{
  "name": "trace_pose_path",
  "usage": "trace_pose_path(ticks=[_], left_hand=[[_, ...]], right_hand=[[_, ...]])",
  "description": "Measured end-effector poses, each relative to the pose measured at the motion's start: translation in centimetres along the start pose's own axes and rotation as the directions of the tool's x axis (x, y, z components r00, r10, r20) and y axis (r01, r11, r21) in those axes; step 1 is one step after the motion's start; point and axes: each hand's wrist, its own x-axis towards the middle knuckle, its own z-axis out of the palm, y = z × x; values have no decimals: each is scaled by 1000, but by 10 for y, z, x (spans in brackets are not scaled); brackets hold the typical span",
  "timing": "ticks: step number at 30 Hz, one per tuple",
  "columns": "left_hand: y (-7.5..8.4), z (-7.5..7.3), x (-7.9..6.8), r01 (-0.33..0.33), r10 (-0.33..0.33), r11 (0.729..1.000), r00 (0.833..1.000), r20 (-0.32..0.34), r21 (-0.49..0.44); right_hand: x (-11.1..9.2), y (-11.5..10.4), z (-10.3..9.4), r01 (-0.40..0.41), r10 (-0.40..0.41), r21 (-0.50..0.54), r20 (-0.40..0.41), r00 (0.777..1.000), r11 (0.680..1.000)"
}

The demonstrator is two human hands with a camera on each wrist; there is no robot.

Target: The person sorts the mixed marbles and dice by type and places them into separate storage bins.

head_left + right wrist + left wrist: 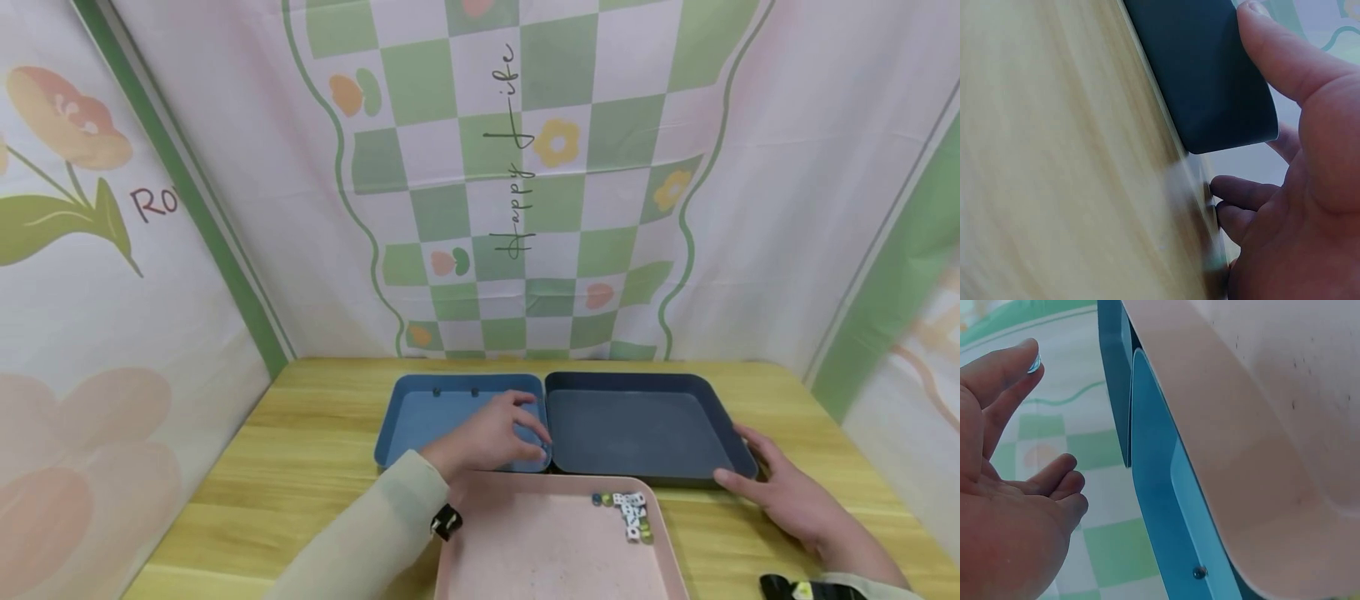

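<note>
Over the near right corner of the blue tray (420,425), my left hand (498,433) pinches a small, glassy light-blue marble (1035,364) between thumb and index finger. The other fingers of that hand are loosely bent. Two small dark marbles (475,392) sit along the far side of the blue tray. My right hand (787,492) holds the near right corner of the dark navy tray (637,425), its thumb at the front wall and fingers along the right side. In the right wrist view the thumb (1279,50) lies against the dark wall.
A pink tray (540,533) stands in front of the other two. White dice (632,517) and several blue and yellow-green marbles (607,499) gather in its far right corner. Both far trays stand side by side on the wooden table (255,492), before a patterned curtain (495,192).
</note>
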Motion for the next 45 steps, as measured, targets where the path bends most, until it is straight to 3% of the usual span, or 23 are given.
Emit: trace_pose_path(ticks=[9,14,20,32,45], left_hand=[[-23,-19,0,72,-75,997,990,-121,-30],[-40,-31,-3,150,-153,988,965,-215,-30],[-62,-41,-6,185,-162,982,935,-317,46],[-83,-48,-7,278,-218,949,918,-332,147],[-84,-52,-5,275,-194,935,924,-328,222]], right_hand=[[1,-1,0,-14,14,3,10,1000,1000],[0,0,0,-7,7,-4,5,1000,1000],[0,-1,0,-4,4,-2,7,1000,1000],[2,2,0,-6,6,14,6,1000,1000],[2,-1,0,-30,29,8,19,999,1000]])
